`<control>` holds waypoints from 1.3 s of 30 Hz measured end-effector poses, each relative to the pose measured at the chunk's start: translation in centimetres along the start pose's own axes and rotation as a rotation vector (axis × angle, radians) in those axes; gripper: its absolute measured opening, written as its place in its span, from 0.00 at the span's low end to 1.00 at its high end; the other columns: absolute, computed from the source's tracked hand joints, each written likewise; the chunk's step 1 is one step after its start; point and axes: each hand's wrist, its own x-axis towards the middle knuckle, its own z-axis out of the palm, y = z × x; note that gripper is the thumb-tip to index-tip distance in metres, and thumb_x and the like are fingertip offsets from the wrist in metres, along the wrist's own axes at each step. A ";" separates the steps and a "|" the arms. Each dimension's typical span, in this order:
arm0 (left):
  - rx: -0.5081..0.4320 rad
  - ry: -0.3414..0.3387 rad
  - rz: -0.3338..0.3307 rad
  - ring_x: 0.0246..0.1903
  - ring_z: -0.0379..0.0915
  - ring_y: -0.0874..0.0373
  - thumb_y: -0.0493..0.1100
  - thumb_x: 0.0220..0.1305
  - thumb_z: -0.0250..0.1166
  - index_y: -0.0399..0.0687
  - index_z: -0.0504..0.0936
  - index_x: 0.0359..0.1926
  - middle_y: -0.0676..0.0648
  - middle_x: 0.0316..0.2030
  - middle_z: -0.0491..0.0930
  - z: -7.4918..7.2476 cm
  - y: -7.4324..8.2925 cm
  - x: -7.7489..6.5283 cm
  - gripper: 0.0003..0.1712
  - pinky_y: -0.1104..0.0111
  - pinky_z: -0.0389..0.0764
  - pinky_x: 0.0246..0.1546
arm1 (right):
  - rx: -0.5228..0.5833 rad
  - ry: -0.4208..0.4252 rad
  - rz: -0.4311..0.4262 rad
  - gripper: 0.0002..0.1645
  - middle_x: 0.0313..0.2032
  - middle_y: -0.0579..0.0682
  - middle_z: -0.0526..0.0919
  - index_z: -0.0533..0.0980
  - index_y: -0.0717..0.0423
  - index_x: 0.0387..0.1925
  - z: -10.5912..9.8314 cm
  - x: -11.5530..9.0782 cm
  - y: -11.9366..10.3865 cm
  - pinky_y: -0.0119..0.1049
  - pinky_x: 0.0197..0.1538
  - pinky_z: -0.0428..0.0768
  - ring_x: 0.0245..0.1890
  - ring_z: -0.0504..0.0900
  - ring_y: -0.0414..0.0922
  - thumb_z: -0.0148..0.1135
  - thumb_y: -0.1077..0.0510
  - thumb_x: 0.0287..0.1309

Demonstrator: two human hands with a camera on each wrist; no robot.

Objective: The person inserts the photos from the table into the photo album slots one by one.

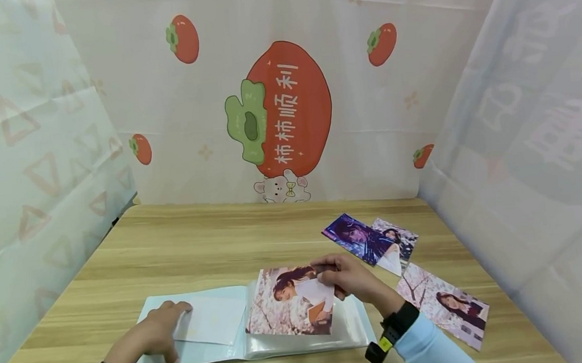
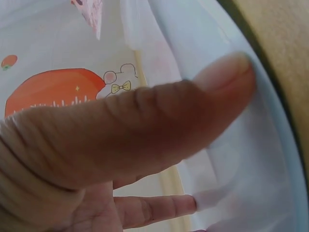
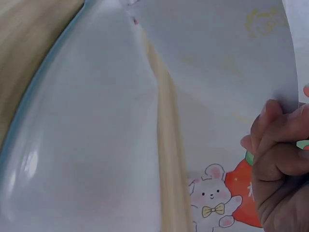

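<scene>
A light blue photo album [image 1: 207, 354] lies spread out on the table. My left hand [image 1: 160, 332] rests on its left page with the fingers extended, and the thumb [image 2: 145, 130] is down near the page's edge in the left wrist view. A white rectangular sheet [image 1: 210, 320] lies on that page beside the fingers. With thumb and fingers, my right hand [image 1: 349, 279] pinches the upper right corner of a photo print [image 1: 292, 307] of a person among pink blossoms. The print is tilted over the glossy clear sleeve [image 1: 352, 322] of the right page. Its pale back [image 3: 227, 63] faces the right wrist camera.
At the back right, a purple-toned photo [image 1: 358, 238] overlaps another blossom photo [image 1: 403, 238]. A third photo [image 1: 447, 306] lies right of the album, partly behind the right forearm. Fabric curtains [image 1: 523, 129] enclose the wooden table [image 1: 213, 233] at the back and sides.
</scene>
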 end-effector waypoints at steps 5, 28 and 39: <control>-0.011 -0.001 0.008 0.38 0.68 0.42 0.34 0.14 0.83 0.36 0.71 0.55 0.37 0.44 0.70 -0.1 0.0 0.0 0.54 0.47 0.74 0.34 | -0.050 -0.054 0.014 0.23 0.24 0.50 0.76 0.69 0.70 0.56 0.8 1.8 -0.3 0.33 0.16 0.60 0.11 0.60 0.38 0.54 0.66 0.59; -0.031 0.011 0.039 0.39 0.68 0.41 0.35 0.15 0.83 0.39 0.72 0.53 0.37 0.45 0.70 -0.2 -0.6 0.0 0.53 0.47 0.73 0.34 | 0.048 -0.120 0.097 0.34 0.21 0.53 0.77 0.55 0.71 0.64 4.1 4.2 1.0 0.30 0.17 0.66 0.12 0.69 0.39 0.56 0.66 0.60; -0.035 0.013 0.037 0.41 0.67 0.39 0.37 0.15 0.84 0.39 0.72 0.54 0.36 0.46 0.70 0.0 -1.0 0.1 0.53 0.48 0.73 0.33 | 0.125 0.121 0.033 0.34 0.29 0.55 0.81 0.57 0.69 0.61 5.9 1.9 2.3 0.40 0.31 0.79 0.28 0.82 0.50 0.59 0.71 0.53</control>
